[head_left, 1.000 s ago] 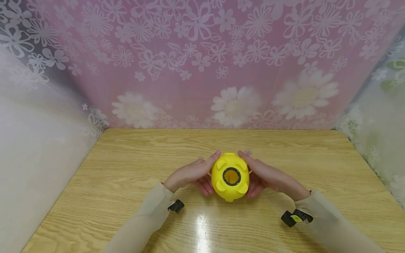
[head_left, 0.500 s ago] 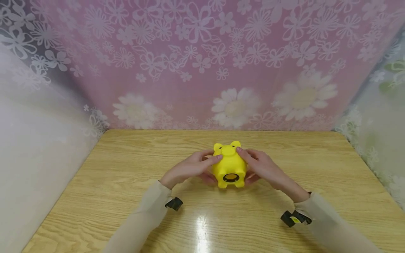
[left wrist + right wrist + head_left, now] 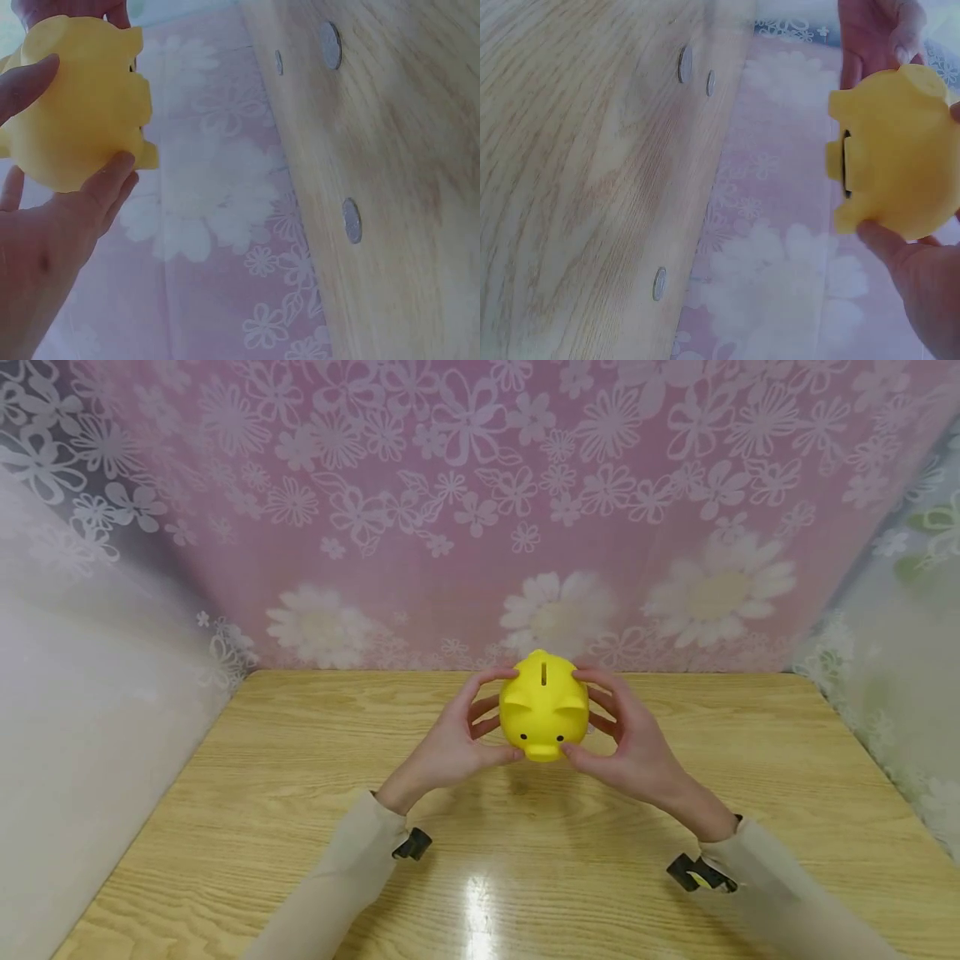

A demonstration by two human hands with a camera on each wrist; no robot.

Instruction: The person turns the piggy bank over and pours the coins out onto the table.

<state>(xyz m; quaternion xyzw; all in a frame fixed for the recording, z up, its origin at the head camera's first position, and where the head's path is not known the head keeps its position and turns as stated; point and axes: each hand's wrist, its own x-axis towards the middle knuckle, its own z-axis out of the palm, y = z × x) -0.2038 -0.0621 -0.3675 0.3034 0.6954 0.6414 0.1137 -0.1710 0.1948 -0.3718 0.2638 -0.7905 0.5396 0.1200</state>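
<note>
A yellow piggy bank [image 3: 543,706] is held in the air over the wooden table [image 3: 330,727], its coin slot and face turned up toward the head camera. My left hand [image 3: 453,731] grips its left side, thumb beside the snout and fingers curled around the back. On the opposite side, my right hand [image 3: 630,735] holds it the same way. A dark-ringed opening [image 3: 847,163] shows edge-on at its underside in the right wrist view. Below it, three silver coins lie on the table: a large coin [image 3: 331,45], a small coin [image 3: 279,62] and another coin [image 3: 352,220].
A pink flowered curtain [image 3: 420,593] hangs right behind the table's far edge. Pale flowered cloth [image 3: 112,693] lines the left side, and similar cloth [image 3: 900,693] the right. Black straps [image 3: 412,843] with small devices sit at both sleeve cuffs.
Both hands have turned the piggy bank from underside facing the head camera to slot and face showing, and lifted it away toward the curtain. The fingers have shifted to its upper sides.
</note>
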